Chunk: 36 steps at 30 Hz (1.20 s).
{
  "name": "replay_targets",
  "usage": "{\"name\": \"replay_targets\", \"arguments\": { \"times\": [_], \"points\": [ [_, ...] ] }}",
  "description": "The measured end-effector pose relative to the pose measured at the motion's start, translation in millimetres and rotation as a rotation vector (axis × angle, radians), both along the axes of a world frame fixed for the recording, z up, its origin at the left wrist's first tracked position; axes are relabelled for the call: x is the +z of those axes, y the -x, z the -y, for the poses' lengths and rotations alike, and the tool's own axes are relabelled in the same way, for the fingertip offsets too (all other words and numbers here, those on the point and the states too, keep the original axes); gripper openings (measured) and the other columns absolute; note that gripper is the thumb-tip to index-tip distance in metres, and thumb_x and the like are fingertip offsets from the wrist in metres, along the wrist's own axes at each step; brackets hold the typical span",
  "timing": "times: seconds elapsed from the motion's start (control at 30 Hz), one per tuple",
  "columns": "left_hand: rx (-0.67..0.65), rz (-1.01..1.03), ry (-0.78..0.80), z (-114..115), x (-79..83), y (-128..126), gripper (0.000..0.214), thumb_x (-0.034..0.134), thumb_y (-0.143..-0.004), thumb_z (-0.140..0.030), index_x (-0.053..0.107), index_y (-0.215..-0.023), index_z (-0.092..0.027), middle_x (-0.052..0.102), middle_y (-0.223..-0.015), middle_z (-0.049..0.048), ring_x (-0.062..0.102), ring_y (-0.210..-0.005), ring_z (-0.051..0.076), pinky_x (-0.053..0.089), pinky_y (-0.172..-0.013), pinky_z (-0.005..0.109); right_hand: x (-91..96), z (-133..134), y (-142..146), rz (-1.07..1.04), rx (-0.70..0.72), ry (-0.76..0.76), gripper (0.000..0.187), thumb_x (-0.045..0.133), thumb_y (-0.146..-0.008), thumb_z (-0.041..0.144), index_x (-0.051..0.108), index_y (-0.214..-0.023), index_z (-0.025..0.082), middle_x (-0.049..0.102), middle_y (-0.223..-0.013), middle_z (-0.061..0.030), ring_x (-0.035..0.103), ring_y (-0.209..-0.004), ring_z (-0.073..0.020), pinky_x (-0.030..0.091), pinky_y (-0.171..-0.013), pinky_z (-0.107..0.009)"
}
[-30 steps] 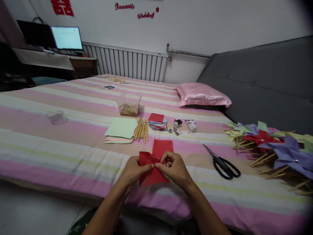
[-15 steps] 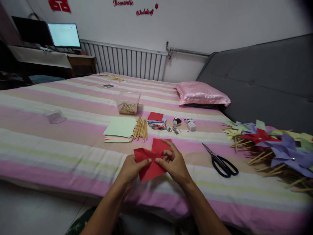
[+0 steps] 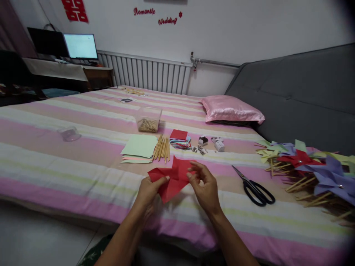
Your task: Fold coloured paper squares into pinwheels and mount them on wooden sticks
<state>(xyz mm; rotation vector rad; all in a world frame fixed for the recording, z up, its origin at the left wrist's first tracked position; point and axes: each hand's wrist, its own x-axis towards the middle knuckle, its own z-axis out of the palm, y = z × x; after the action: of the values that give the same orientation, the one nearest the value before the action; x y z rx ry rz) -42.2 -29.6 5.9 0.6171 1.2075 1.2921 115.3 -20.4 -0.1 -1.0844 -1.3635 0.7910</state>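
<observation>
Workpiece: one thin red paper sheet with slit, bent flaps (image 3: 172, 186), held above the near edge of the pink-and-white striped bed cover (image 3: 91, 162), between both hands. More red paper shows just behind it; whether that is a separate sheet cannot be told.

Left hand (image 3: 147, 189): clamped on the left part of the sheet, thumb on top. Right hand (image 3: 205, 186): fingers curled at the right edge, thumb nearby; whether they grip the paper or only touch it cannot be told.

Handling: the sheet should be very light, flexible and easily creased; the slits are likely the points most prone to tearing. Take hold near the uncut centre, thumb above and fingers below, with light pressure. Lift flaps by their tips without pulling outward.

Surroundings: black-handled metal scissors (image 3: 247, 180) lie to the right; pale wooden sticks (image 3: 162, 149) lie on the far side, beside a pale green paper stack (image 3: 139, 145).
</observation>
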Motion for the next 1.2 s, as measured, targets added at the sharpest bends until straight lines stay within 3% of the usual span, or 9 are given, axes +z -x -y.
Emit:
{"name": "replay_targets", "arguments": {
  "times": [0.07,0.17,0.23,0.33,0.53,0.83,1.0,1.2],
  "points": [
    [0.05,0.055,0.007,-2,-1.7,2,0.025,0.076,-0.05,-0.022,0.07,-0.071,-0.011,0.069,-0.06,0.0025,0.061,-0.058,0.015,0.044,-0.059,0.024,1.6,4,-1,0.085,-0.002,-0.058,0.016,0.058,-0.076,0.022,0.065,-0.09,0.019,0.063,-0.074,-0.0021,0.052,-0.058,-0.0112,0.043,-0.057,-0.023],
    [0.074,0.127,0.006,-4,-4.3,5,0.025,0.076,-0.051,-0.021,0.069,-0.073,-0.01,0.069,-0.063,0.0026,0.061,-0.059,0.014,0.044,-0.06,0.024,0.9,9,0,0.14,0.211,0.021,0.015,0.056,-0.076,0.018,0.067,-0.085,0.019,0.064,-0.06,-0.0004,0.052,-0.048,-0.0106,0.042,-0.048,-0.022],
    [0.069,0.157,0.003,-4,-5.5,6,0.025,0.075,-0.052,-0.02,0.068,-0.074,-0.01,0.069,-0.065,0.0031,0.061,-0.061,0.014,0.045,-0.06,0.024,-1.4,11,2,0.154,0.348,0.087,0.021,0.056,-0.075,0.017,0.068,-0.093,0.02,0.067,-0.063,-0.001,0.057,-0.047,-0.011,0.044,-0.046,-0.021],
    [0.051,0.177,0.006,-3,-5.5,5,0.026,0.075,-0.053,-0.02,0.068,-0.076,-0.01,0.068,-0.066,0.0039,0.06,-0.06,0.015,0.046,-0.061,0.026,-5.5,10,5,0.149,0.418,0.135,0.025,0.06,-0.074,0.018,0.069,-0.097,0.022,0.072,-0.078,-0.0037,0.064,-0.055,-0.0133,0.049,-0.052,-0.023],
    [0.017,0.148,-0.004,-1,-2.5,0,0.024,0.075,-0.053,-0.021,0.068,-0.073,-0.009,0.068,-0.065,0.0049,0.06,-0.06,0.016,0.045,-0.06,0.027,-9.4,6,12,0.004,0.378,0.218,0.014,0.067,-0.071,0.028,0.072,-0.08,0.02,0.072,-0.069,-0.0036,0.067,-0.058,-0.0166,0.051,-0.054,-0.024],
    [0.03,0.086,-0.066,0,-6.5,-7,0.018,0.076,-0.054,-0.021,0.067,-0.065,-0.01,0.067,-0.062,0.0033,0.058,-0.056,0.014,0.043,-0.059,0.025,-9.7,6,25,-0.08,0.166,0.275,0.023,0.065,-0.072,0.037,0.064,-0.07,0.014,0.065,-0.052,-0.0018,0.061,-0.047,-0.0128,0.044,-0.046,-0.02],
    [0.014,0.014,-0.106,1,-5.6,-7,0.022,0.076,-0.055,-0.022,0.07,-0.072,-0.01,0.069,-0.066,0.0048,0.059,-0.059,0.014,0.045,-0.06,0.024,-7.6,6,27,-0.136,0.114,0.274,0.024,0.068,-0.068,0.037,0.062,-0.065,0.014,0.068,-0.067,-0.0047,0.06,-0.046,-0.0113,0.043,-0.044,-0.019],
    [-0.037,0.021,-0.12,2,-5.9,-7,0.024,0.076,-0.058,-0.023,0.071,-0.078,-0.011,0.072,-0.074,0.0066,0.062,-0.064,0.015,0.047,-0.063,0.024,-9.5,4,25,-0.133,0.087,0.315,0.025,0.069,-0.066,0.037,0.062,-0.063,0.013,0.066,-0.068,-0.0055,0.057,-0.044,-0.0094,0.042,-0.043,-0.019]
  ]
}}
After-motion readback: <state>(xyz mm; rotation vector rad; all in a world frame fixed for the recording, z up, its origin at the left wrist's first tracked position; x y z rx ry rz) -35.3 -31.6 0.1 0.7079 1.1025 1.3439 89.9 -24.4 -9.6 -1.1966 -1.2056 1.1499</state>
